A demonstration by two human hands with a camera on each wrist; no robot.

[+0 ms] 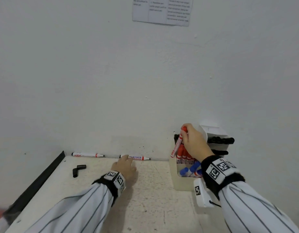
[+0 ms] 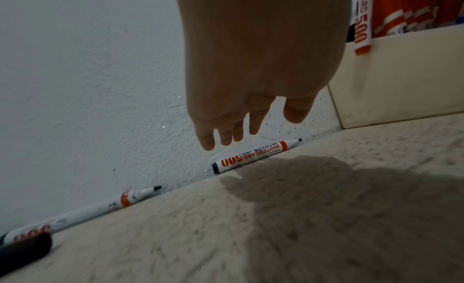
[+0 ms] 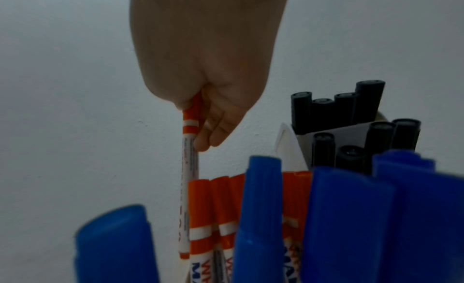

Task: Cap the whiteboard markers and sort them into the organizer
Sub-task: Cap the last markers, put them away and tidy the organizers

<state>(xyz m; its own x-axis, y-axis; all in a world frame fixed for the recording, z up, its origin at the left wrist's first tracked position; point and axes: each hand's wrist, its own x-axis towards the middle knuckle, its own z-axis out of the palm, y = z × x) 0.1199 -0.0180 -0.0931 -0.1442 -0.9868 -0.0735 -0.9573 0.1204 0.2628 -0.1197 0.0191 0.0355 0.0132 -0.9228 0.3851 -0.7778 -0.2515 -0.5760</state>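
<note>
My right hand (image 1: 187, 137) grips a capped red marker (image 1: 177, 145) by its cap end, upright over the red section of the cream organizer (image 1: 180, 184); the same red marker (image 3: 188, 168) hangs beside several capped red markers (image 3: 216, 204). Blue markers (image 1: 190, 170) fill the front section, black ones (image 1: 221, 140) the back. My left hand (image 1: 126, 161) hovers open, fingers straight, just above an uncapped black marker (image 1: 137, 158) lying along the wall. That uncapped marker (image 2: 256, 153) is apart from my fingertips (image 2: 208, 144). A second uncapped marker (image 1: 87, 155) lies further left.
Two black caps (image 1: 78, 169) lie on the speckled tabletop (image 1: 153, 190) at left. A black strip (image 1: 44, 174) edges the table's left side. The white wall (image 1: 111, 81) stands directly behind the markers, with a printed sheet (image 1: 162, 10) high up.
</note>
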